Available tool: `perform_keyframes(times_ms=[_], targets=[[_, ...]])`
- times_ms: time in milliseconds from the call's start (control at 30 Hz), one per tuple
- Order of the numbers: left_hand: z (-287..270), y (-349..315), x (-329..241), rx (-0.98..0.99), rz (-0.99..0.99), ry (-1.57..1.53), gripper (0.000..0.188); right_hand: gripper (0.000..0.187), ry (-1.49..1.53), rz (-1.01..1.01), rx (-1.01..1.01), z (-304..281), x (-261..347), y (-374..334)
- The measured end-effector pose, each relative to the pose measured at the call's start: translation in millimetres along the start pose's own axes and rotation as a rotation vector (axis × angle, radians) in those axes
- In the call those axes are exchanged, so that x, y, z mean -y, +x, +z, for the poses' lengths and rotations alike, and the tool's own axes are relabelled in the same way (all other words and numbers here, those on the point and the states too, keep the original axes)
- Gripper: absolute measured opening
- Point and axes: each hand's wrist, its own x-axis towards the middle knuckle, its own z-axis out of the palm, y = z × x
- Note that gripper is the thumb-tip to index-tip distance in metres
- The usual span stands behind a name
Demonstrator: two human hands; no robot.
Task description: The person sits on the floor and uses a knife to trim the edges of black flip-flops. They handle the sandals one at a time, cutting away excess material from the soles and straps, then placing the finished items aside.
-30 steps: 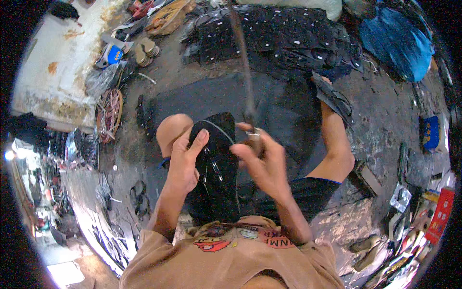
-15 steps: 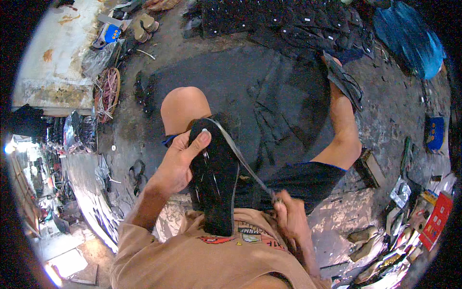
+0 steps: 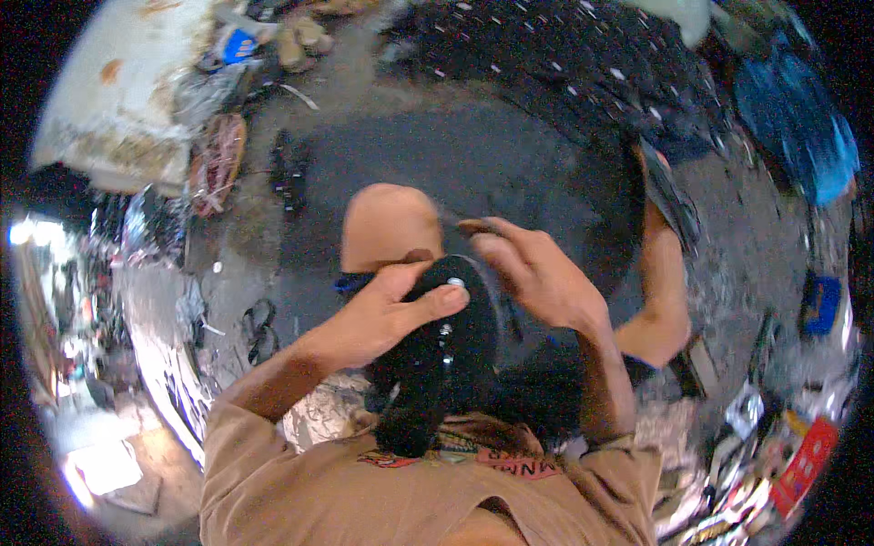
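Observation:
My left hand [image 3: 387, 314] grips the rounded end of a black shoe sole [image 3: 446, 355], its thumb pressed on top beside a small white spot. The sole slants from near my bare knee down toward my shirt, and glossy spots show on its dark face. A thin greyish strip [image 3: 492, 289] seems to run along its right edge, though motion smears it. Just right of the sole's far end is my right hand [image 3: 542, 273], fingers bent together and blurred. Something dark shows at its fingertips; what they hold cannot be made out.
A dark mat [image 3: 546, 164] lies on the floor beyond my knees. Many black pieces [image 3: 546, 55] are spread at the back. A blue plastic sheet [image 3: 801, 127] lies far right, a red box [image 3: 806, 464] lower right, and a wicker basket [image 3: 218, 164] on the left.
My right hand has moved up and forward from the lower right, where it pulled the strip taut, to the sole's far end. The view has shifted; my left hand still grips the sole.

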Motion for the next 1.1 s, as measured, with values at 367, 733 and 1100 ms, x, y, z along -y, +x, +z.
perform_keyframes(times_ms=[367,733,1100], targets=[[-289.5,-22.7,58.0,-1.314,0.68,-0.347,0.053,0.025,0.185,0.471,-0.977,-69.0,-78.8,-165.3],[-126.8,294.6,-119.3,-0.262,0.313,0.568,0.062,0.036,0.35,0.511,-2.006,-33.5,-195.6,-423.8],[212.0,545.3,-0.1,-0.016,0.131,-0.266,0.056,0.035,0.333,0.586,-1.643,-86.8,-292.4,-401.9]])
